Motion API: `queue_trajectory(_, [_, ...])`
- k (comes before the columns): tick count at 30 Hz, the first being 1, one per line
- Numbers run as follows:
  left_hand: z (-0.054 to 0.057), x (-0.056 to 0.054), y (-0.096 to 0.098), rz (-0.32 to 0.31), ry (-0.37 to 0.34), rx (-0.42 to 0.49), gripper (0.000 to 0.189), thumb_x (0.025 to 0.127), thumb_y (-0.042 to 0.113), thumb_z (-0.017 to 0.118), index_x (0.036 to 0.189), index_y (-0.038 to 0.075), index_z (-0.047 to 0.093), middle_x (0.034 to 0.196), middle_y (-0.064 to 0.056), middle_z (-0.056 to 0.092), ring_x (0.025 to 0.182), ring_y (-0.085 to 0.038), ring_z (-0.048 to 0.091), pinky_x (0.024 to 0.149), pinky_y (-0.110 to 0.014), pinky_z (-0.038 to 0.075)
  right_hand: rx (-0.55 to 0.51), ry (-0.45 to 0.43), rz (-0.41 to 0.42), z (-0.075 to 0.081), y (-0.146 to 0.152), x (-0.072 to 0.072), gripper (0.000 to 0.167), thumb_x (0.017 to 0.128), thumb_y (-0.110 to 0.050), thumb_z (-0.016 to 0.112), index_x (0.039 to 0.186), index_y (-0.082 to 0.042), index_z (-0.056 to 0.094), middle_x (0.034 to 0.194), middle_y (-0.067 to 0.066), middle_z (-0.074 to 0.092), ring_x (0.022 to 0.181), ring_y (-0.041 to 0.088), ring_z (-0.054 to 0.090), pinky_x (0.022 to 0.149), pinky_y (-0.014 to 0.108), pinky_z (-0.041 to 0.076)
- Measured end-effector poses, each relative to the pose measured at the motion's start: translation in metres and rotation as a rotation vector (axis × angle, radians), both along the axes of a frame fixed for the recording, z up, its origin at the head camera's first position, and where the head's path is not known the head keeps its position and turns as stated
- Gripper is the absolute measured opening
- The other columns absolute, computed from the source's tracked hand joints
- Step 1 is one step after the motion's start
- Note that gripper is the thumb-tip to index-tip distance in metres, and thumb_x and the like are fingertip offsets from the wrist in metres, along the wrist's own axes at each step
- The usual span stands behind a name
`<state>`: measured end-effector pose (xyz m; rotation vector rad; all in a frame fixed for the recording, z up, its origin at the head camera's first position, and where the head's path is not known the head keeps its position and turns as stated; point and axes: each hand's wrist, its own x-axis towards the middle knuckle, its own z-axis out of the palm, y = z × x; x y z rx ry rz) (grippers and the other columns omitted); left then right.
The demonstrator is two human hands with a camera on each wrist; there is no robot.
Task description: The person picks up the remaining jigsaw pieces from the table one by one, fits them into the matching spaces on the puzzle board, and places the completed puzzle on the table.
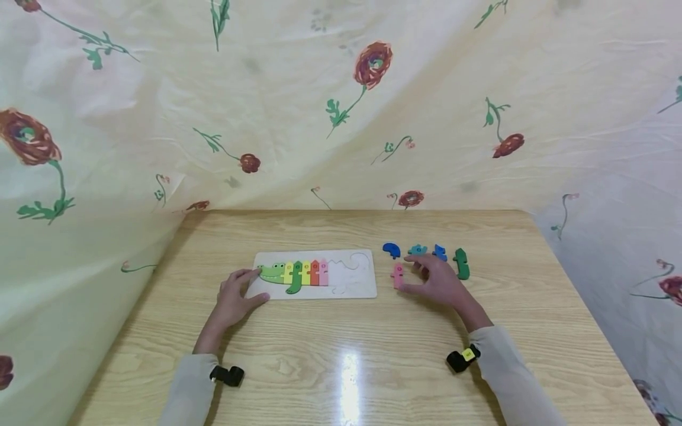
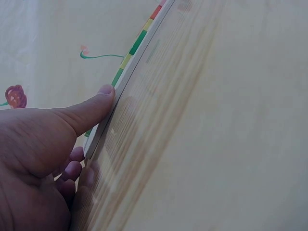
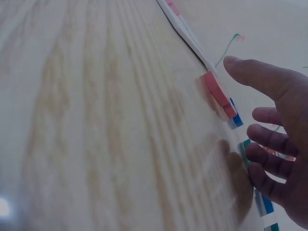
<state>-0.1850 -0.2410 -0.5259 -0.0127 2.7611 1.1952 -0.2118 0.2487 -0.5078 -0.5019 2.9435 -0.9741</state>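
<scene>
A white puzzle board [image 1: 348, 290] lies on the table with a crocodile partly filled in: a green head [image 1: 273, 273] and several coloured strips, the last one pink [image 1: 323, 273]. My left hand [image 1: 235, 297] grips the board's left end, thumb along the near edge and index finger by the crocodile's head. Over the loose pieces, my right hand [image 1: 438, 281] has thumb and fingers spread apart around a loose pink piece [image 1: 398, 276]. In the right wrist view a gap shows between the thumb and that pink piece [image 3: 219, 95].
Behind the right hand lie a dark blue curved piece [image 1: 391, 249], a light blue piece [image 1: 417, 249], a blue piece [image 1: 439, 252] and a green piece [image 1: 461, 264]. A flowered cloth [image 1: 298, 118] hangs around the wooden table [image 1: 298, 367].
</scene>
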Motion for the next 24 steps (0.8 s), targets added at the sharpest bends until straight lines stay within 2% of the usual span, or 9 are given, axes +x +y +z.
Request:
queue_trajectory(15, [-0.001, -0.002, 0.001, 0.007, 0.008, -0.009, 0.073, 0.091, 0.031, 0.080, 0.154, 0.015, 0.047, 0.159, -0.022, 0.031, 0.142, -0.046, 0.024, 0.113, -0.065, 0.025, 0.047, -0.072, 0.009, -0.007, -0.002, -0.006, 0.084, 0.075, -0.055, 0.087, 0.140, -0.009, 0.062, 0.104, 0.003, 0.060, 0.091, 0.021, 0.051, 0.075, 0.035, 0.046])
queue_trajectory(24, [0.000, 0.000, 0.001, 0.013, -0.005, -0.017, 0.073, 0.091, 0.032, 0.079, 0.155, 0.014, 0.046, 0.159, -0.022, 0.031, 0.141, -0.046, 0.025, 0.113, -0.066, 0.025, 0.054, -0.103, 0.015, -0.011, -0.005, -0.008, 0.080, 0.074, -0.053, 0.089, 0.138, -0.011, 0.064, 0.102, 0.002, 0.059, 0.091, 0.021, 0.051, 0.075, 0.035, 0.046])
